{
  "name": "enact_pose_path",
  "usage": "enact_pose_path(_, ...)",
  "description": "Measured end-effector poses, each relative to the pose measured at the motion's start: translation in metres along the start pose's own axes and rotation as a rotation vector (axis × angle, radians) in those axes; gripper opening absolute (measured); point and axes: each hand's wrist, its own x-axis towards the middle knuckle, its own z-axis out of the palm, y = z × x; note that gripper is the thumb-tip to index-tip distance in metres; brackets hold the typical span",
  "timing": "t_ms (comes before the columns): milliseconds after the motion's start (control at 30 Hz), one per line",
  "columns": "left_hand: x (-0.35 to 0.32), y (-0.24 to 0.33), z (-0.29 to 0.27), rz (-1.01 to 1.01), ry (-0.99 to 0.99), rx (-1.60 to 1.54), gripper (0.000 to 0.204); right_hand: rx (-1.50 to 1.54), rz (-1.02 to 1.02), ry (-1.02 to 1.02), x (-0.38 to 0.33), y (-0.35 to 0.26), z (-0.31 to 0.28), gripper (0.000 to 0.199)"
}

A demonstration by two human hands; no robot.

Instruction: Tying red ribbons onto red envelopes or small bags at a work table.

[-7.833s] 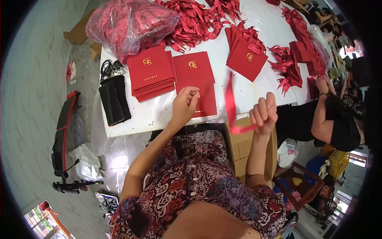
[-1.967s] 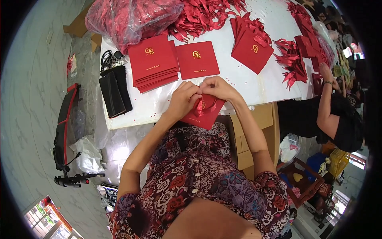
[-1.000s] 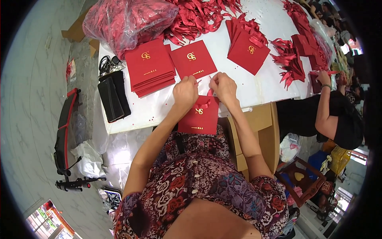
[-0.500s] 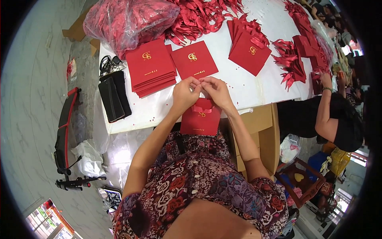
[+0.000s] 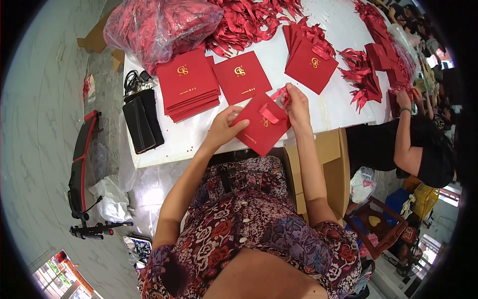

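Observation:
A red paper gift bag (image 5: 256,133) with gold print hangs tilted in front of me at the table edge. My left hand (image 5: 224,128) grips its left side, thumb on the front and fingers behind. At the upper right my right hand (image 5: 298,105) is closed on the bag's red ribbon (image 5: 280,92); a loop of ribbon also lies across the bag's front. Just beyond the hands one flat red bag (image 5: 242,77) lies on the table. To its left stands a stack of red bags (image 5: 184,77).
Finished-looking bags with ribbons (image 5: 313,62) fan out at the right. Behind are heaped red ribbons (image 5: 244,22) and a plastic sack (image 5: 162,30). A black phone case (image 5: 139,124) lies at left. Below the table's right part stands a cardboard box (image 5: 336,174); a co-worker's arm (image 5: 406,132) is farther right.
The two hands, earlier pinched together above the bag, have parted. My right hand moved right with the ribbon; my left took the bag's side. The bag has risen and turned askew.

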Motion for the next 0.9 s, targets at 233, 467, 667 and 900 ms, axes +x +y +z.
enact_pose_path(233,-0.038,0.015,0.031,-0.162,0.024,-0.164,0.046,0.145,0.039,0.074,0.0,0.015,0.019,0.015)
enact_pose_path(467,-0.049,0.039,0.035,0.065,0.054,0.051,0.042,-0.033,-0.099,0.067,0.029,0.007,0.006,0.017)
enact_pose_path(667,-0.057,0.082,0.023,0.299,-0.023,0.724,0.057,-0.443,-0.172,-0.051,0.044,0.001,0.013,0.021)
enact_pose_path(900,-0.066,0.017,0.051,0.498,-0.028,1.196,0.054,-0.977,-0.626,-0.078,0.088,0.0,0.06,0.014)
